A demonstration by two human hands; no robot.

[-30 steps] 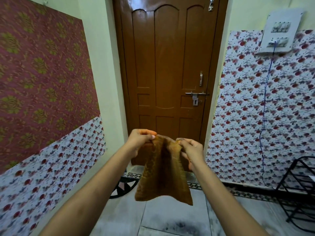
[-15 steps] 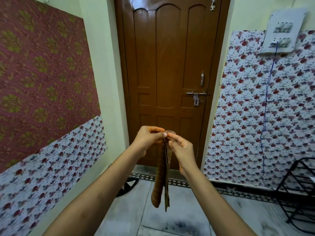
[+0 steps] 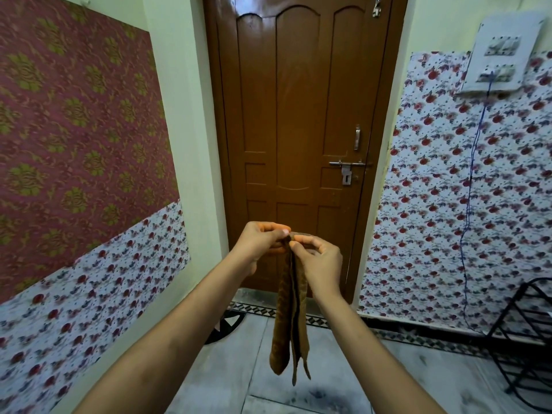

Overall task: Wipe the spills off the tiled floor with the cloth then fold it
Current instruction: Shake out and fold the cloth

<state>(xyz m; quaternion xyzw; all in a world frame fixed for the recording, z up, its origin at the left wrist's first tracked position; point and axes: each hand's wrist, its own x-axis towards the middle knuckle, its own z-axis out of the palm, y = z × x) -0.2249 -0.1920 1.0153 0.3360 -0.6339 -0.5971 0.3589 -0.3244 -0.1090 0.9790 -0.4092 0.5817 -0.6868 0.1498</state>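
Forearms reach forward from the bottom edge, meeting in front of the chest. The left hand [image 3: 263,242] and right hand [image 3: 321,259] come together at the top of a brown cloth [image 3: 288,321], each pinching its upper edge between thumb and fingertips, the two hands nearly touching. The cloth hangs straight down from that pinch, doubled on itself into a narrow strip with layered edges loose at the bottom, held in the air above the floor [image 3: 337,380] and touching nothing else. The grey tiles below show dark smudges. A black rack [image 3: 525,351] stands at the right. Beyond is a closed brown door [image 3: 298,130] between floral-papered walls, with a switchboard [image 3: 504,55] on the right wall.
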